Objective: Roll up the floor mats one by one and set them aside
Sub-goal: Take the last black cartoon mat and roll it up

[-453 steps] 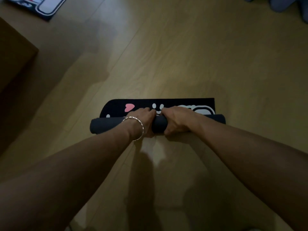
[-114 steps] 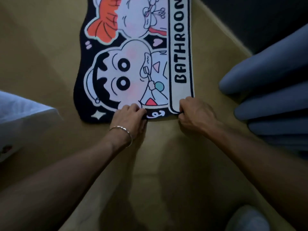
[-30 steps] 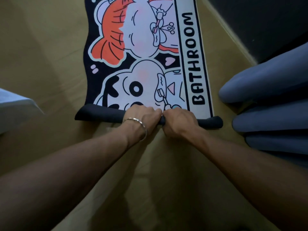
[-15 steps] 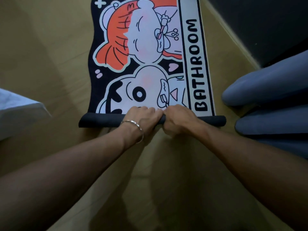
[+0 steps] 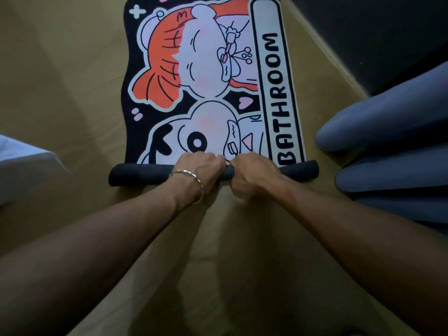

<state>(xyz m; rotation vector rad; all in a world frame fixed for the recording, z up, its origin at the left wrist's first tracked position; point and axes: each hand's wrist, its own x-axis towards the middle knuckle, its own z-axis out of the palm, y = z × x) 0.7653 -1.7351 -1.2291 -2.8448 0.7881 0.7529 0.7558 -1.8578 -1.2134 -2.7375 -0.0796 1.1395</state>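
A cartoon floor mat [image 5: 208, 76] with a black border, an orange-haired figure and the word BATHROOM lies on the wooden floor ahead of me. Its near end is wound into a dark roll [image 5: 140, 174] lying crosswise. My left hand [image 5: 202, 172], with a silver bracelet on the wrist, grips the middle of the roll. My right hand [image 5: 252, 174] grips the roll right beside it, knuckles nearly touching. Both sets of fingers curl over the top of the roll and hide part of the cartoon face.
Grey cushions [image 5: 392, 146] lie stacked close to the mat's right end. A pale cloth-covered object [image 5: 21, 166] sits at the left edge. A dark wall or cabinet with a skirting strip [image 5: 339, 57] runs along the upper right. Bare wooden floor [image 5: 60, 69] stretches left of the mat.
The roll has advanced further up the mat over the last second, covering more of the lower cartoon face. Both hands stayed together on the roll's middle.
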